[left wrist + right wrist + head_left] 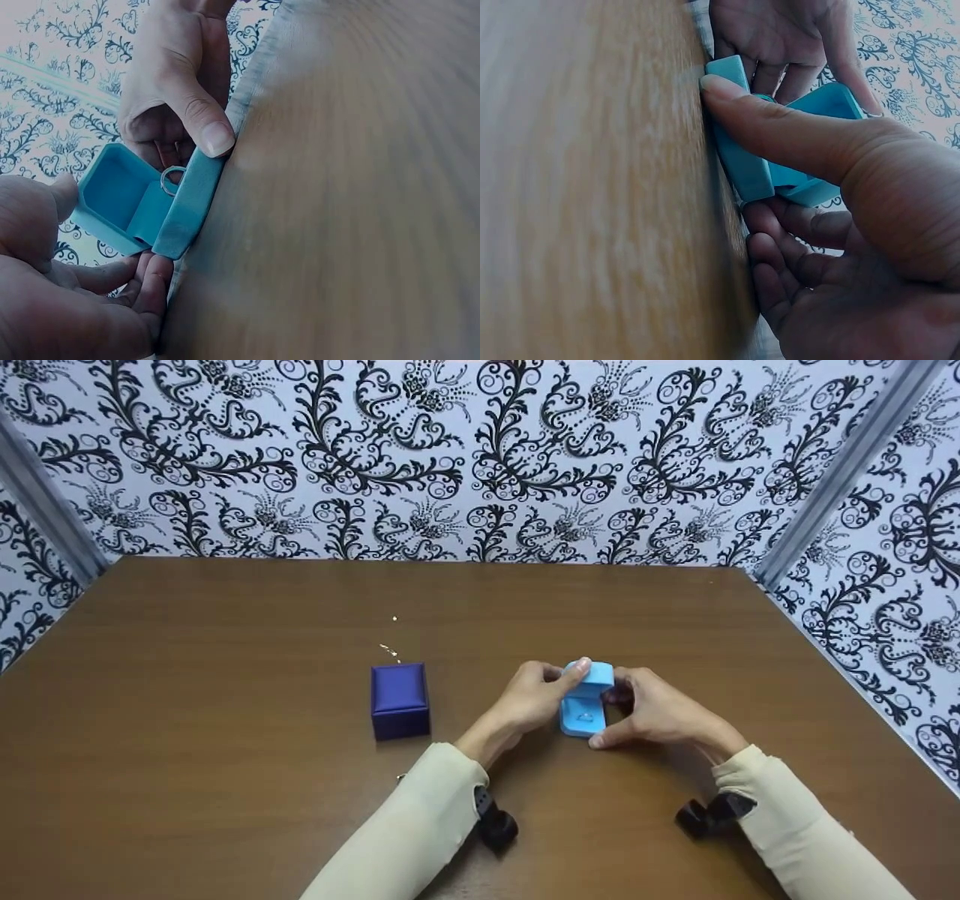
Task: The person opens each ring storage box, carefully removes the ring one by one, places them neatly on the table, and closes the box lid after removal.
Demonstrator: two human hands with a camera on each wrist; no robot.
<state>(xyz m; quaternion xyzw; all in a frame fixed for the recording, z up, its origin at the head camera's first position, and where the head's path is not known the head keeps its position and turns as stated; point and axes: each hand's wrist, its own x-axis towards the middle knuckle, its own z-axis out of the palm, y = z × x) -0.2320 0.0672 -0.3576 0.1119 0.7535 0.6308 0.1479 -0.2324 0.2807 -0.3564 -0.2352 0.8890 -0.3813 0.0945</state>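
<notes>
Head view hides the ring (172, 178); left hand (534, 697) and right hand (660, 712) each pinch the open light-blue box (585, 709).

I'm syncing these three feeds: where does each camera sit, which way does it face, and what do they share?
Head: worn on the head, facing forward and down at the table; both sleeves, left hand and right hand show.
Left wrist: looks along the tabletop at the open light blue box with a ring; both hands show.
Right wrist: opposite side, same box, both hands.
Shared: all three show the box and both hands.
</notes>
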